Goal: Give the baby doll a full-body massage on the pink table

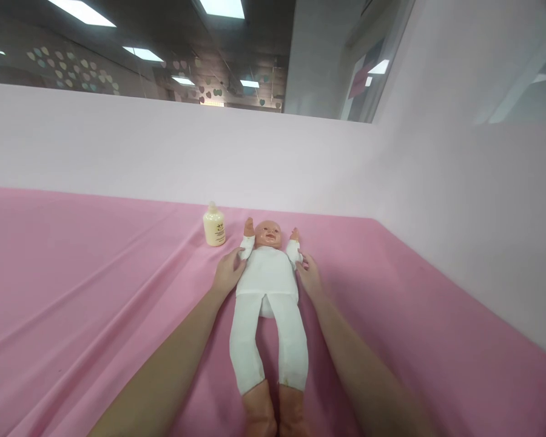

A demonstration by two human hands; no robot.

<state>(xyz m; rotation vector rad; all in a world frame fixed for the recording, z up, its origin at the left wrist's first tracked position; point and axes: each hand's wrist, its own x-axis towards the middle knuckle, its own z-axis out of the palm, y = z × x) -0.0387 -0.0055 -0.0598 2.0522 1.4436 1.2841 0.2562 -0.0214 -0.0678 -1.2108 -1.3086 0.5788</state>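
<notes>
Pink cloth [95,291], creased in long soft folds, is covering the whole work surface, and a plastic baby doll in a white long-sleeved suit [267,285] is lying on it face up, head toward twelve o'clock and bare feet toward six o'clock. Its arms are raised beside the head, and its legs are stretching straight down between the person's forearms.

Both hands are resting at the doll's upper body. The left hand [228,273] is lying at nine o'clock of the chest, fingers loosely spread and the fingertips touching the sleeve near the armpit; it is pressing against the fabric rather than closing round anything. The right hand [309,278] is sitting at three o'clock of the chest in the same way, open, fingertips against the other sleeve. Neither hand is gripping or lifting the doll.

A small cream-yellow plastic bottle with a rounded cap [214,225] is standing upright at about eleven o'clock from the doll's head, just beside its raised hand but apart from it. Its cap is looking closed and no hand is near it.

Judging from this, the work is at an early stage: the doll is fully dressed and laid out straight, the suit is showing no sign of being opened or pulled, and the bottle is waiting unused. Pale pink wall panels [459,200] are enclosing the surface at twelve and three o'clock.
</notes>
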